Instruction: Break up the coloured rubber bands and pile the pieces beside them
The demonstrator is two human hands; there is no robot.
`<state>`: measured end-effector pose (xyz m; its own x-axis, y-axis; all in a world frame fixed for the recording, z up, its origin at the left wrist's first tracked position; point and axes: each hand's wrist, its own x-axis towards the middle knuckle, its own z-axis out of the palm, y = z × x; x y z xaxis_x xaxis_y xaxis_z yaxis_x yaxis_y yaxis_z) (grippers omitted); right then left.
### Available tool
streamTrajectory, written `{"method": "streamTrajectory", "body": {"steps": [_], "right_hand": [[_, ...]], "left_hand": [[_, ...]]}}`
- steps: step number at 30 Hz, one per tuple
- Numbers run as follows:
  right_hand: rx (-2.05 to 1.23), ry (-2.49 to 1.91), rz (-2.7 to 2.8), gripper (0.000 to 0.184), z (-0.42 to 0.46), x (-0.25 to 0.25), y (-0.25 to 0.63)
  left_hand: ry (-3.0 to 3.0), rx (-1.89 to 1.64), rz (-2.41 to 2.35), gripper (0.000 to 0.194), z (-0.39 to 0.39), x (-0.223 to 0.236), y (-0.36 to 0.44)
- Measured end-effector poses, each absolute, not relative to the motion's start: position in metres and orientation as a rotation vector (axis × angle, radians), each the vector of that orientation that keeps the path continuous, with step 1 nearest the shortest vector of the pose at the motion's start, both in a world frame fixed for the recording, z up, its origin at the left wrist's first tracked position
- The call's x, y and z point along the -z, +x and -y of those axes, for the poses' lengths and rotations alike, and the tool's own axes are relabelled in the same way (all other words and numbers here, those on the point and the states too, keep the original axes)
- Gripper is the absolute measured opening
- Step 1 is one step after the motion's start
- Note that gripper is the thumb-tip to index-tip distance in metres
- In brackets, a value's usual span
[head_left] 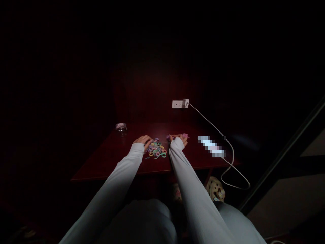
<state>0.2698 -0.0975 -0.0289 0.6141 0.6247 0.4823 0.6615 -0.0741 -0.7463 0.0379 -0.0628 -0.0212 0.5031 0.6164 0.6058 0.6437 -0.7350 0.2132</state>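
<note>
Grip: left hand [143, 141] is palm down, fingers apart and curved over the edge of the pile, not clamped on anything visible. Right hand [179, 139] is palm down, fingers and thumb close together around a small pink-purple bunch of loops [177, 137]; can't tell if it's actually pinched.

Dark red desk [101, 162], one, with both forearms reaching across its near edge, in two pale grey sleeves [111, 183]. Two knees in grey fabric [142, 220] sit below it. Two shoes under the desk, the clearer one a pale clog [215, 189].

On the back wall: one white socket [177, 104], one plug [186, 103] in it, and one white cable [210, 123] looping off the desk's right side. One pixelated object [211, 145] lies right of the right hand, unreadable.

Elastic hair ties [155, 149]: one loose pile between the hands, touching the left fingers, dozens, not countable; yellow, green, pink, lilac. One clear glass jar [121, 128] stands back left, well apart from the pile.
</note>
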Motion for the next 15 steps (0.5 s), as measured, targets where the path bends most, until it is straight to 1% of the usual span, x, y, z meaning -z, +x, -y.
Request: {"method": "streamTrajectory", "body": {"steps": [3,6,10,12,15], "right_hand": [[0.069,-1.826,1.106,0.019,0.098,0.022,0.275],[0.095,-1.882,1.148,0.018,0.1,0.018,0.281],[0.122,-1.935,1.182,0.026,0.102,0.014,0.289],[0.125,-1.919,1.29,0.029,0.101,0.006,0.294],[0.078,-1.83,1.6,0.018,0.099,-0.013,0.298]], "left_hand": [[-2.69,1.055,1.115,0.023,0.064,0.02,0.038],[-2.696,1.058,1.1,0.026,0.062,0.021,0.038],[-2.702,1.059,1.094,0.024,0.059,0.024,0.038],[-2.704,1.062,1.091,0.024,0.057,0.025,0.038],[-2.707,1.077,1.083,0.023,0.057,0.026,0.04]]}}
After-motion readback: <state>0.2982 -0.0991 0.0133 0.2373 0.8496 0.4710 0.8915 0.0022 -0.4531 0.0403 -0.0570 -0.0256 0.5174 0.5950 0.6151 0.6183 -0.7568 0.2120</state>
